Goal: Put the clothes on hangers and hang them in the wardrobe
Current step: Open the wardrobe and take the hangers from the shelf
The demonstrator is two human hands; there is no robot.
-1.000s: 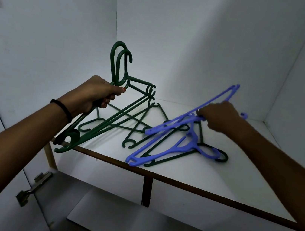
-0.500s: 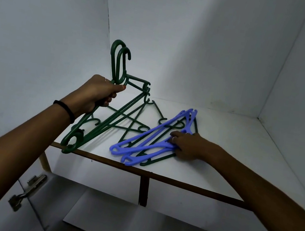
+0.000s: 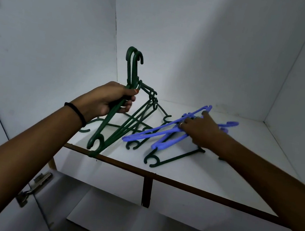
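A: Where are the hangers?
B: The left hand [image 3: 108, 101] grips the green hangers [image 3: 126, 115] upright; the blue hangers [image 3: 166, 135] lie on the shelf [image 3: 208, 175], long axis slanting away.
A: Which hand is nearer them?
B: The right hand [image 3: 201, 130], resting flat on them.

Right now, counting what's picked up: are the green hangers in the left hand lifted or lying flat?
Lifted: the left hand grips the green hangers, hooks pointing up.
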